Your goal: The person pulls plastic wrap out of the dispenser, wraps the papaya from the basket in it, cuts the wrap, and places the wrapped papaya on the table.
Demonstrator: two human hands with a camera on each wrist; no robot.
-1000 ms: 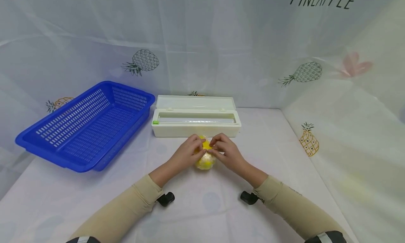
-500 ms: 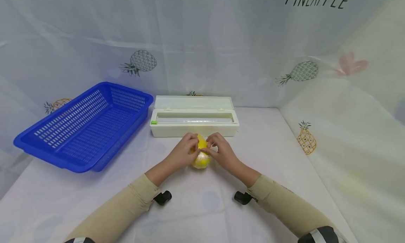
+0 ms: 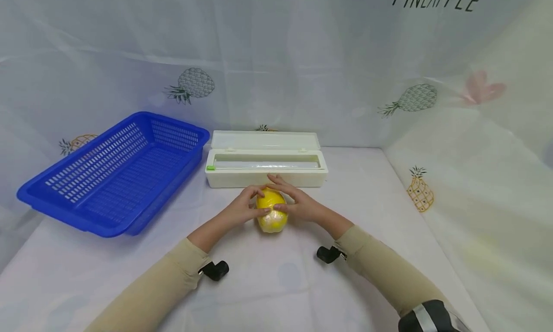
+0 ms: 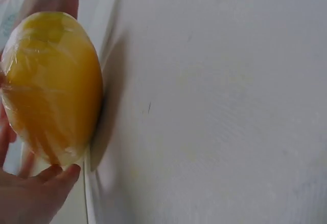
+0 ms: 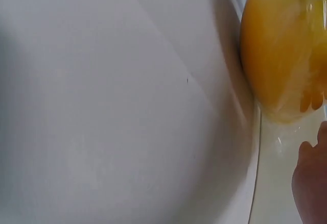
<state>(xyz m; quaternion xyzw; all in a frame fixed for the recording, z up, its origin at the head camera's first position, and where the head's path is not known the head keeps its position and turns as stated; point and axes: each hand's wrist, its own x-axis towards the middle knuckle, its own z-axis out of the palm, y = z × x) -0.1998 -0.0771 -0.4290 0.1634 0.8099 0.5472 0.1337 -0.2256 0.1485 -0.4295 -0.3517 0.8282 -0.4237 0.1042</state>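
Note:
A yellow oval fruit (image 3: 273,220) wrapped in clear film rests on the white tablecloth between the two hands. My left hand (image 3: 241,208) holds its left side, thumb on top and fingers bent round the far side. From the right, my right hand (image 3: 303,203) lays its thumb on top and stretches its fingers over the far end. Creased film shows on the fruit (image 4: 53,86) in the left wrist view, where fingertips (image 4: 69,172) touch one end. The right wrist view cuts off part of the fruit (image 5: 281,45), with fingertips (image 5: 309,150) close to its lower end.
Just behind the fruit stands a white cling film dispenser (image 3: 265,180), its lid (image 3: 265,140) raised and a green piece (image 3: 210,167) at its left. A blue mesh basket (image 3: 173,190) stands at the left. A pineapple-print curtain (image 3: 294,72) hangs behind.
Earlier both hands pinched at the top of the fruit, close together. Now they have spread to its sides, fingers reach its far end, and more of its yellow surface shows.

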